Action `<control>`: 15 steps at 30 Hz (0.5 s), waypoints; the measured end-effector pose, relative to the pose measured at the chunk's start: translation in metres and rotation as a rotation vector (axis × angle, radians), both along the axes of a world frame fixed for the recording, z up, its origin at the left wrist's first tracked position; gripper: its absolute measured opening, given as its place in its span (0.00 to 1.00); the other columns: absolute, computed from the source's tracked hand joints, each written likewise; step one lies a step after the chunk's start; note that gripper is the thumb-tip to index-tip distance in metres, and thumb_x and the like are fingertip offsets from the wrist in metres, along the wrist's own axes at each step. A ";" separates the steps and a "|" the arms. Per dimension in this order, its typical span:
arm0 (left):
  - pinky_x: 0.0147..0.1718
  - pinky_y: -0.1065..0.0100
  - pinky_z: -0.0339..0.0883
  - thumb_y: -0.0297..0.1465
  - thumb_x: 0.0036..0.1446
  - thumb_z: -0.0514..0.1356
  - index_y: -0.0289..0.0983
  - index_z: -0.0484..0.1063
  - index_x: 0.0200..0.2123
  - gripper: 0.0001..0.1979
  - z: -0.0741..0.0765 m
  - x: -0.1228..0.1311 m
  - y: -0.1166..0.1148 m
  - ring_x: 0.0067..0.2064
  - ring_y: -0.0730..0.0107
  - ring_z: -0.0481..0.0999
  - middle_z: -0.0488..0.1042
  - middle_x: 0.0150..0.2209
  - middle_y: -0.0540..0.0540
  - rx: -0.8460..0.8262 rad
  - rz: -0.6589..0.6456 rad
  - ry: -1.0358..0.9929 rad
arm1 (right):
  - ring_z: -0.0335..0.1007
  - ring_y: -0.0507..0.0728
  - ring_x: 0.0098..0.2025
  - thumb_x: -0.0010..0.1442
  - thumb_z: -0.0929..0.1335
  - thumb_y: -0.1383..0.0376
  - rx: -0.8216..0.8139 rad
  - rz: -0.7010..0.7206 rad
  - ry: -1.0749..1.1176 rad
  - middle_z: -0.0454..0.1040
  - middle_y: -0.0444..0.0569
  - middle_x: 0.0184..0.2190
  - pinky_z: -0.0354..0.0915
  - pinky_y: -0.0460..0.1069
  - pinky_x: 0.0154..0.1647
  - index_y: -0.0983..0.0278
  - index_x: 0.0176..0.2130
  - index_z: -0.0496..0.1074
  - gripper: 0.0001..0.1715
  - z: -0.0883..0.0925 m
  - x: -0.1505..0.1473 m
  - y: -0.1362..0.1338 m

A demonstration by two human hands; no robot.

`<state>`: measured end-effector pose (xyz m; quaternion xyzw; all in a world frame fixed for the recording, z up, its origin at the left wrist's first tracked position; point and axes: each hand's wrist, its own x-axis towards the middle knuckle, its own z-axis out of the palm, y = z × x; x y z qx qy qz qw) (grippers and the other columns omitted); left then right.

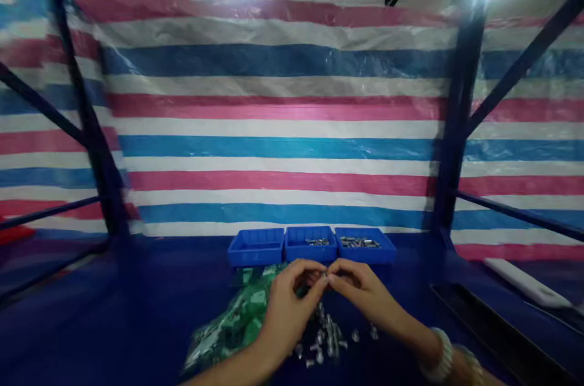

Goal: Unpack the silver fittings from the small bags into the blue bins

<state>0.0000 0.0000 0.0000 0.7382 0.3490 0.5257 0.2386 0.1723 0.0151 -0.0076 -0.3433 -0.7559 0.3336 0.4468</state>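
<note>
On the far left, a dark blue frame post (98, 161) stands before a striped plastic sheet (283, 109) that runs across the whole back. Below spreads a dark blue tabletop (114, 313). Left of centre lies a clear bag (255, 301) of green pieces, with the left blue tray (256, 262) just beyond it.

The left hand (289, 298) reaches in from the near side, thumb and finger pinched on a small metal piece (325, 274), mostly hidden, at the centre of the table. The middle blue tray (310, 257), beyond, holds a few metal parts. Nearer the viewer, loose metal parts (329, 334) lie scattered, some like short bolts.

The right hand (360, 288) meets the left, its fingertips pinching the same piece. Behind it, the right blue tray (367, 257) holds more metal parts. As far as can be judged, work is partway: parts sit in two trays, while the loose ones and the bagged green pieces are left; whether the held piece is finished cannot be told.

At right lie a black flat object (502, 331) and a white one (524, 282).
</note>
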 end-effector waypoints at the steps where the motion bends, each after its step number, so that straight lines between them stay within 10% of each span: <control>1: 0.36 0.67 0.72 0.28 0.58 0.59 0.37 0.74 0.37 0.05 0.010 0.003 0.012 0.36 0.67 0.77 0.77 0.34 0.47 0.071 0.038 0.077 | 0.64 0.52 0.28 0.61 0.65 0.58 0.015 -0.043 0.008 0.70 0.45 0.27 0.60 0.46 0.30 0.66 0.32 0.72 0.14 0.004 0.004 0.001; 8: 0.42 0.58 0.70 0.21 0.50 0.61 0.36 0.73 0.42 0.15 0.051 0.015 0.083 0.41 0.58 0.76 0.76 0.39 0.43 0.262 0.080 0.516 | 0.67 0.53 0.32 0.47 0.74 0.64 0.022 0.135 -0.461 0.74 0.44 0.29 0.62 0.45 0.32 0.64 0.36 0.76 0.13 0.022 0.037 0.002; 15: 0.44 0.57 0.69 0.22 0.54 0.57 0.38 0.70 0.46 0.16 0.039 -0.005 0.050 0.44 0.58 0.74 0.74 0.44 0.42 0.309 0.058 0.581 | 0.67 0.50 0.23 0.45 0.68 0.76 -0.042 0.170 -0.629 0.72 0.41 0.20 0.61 0.42 0.25 0.65 0.29 0.78 0.12 0.006 0.034 0.002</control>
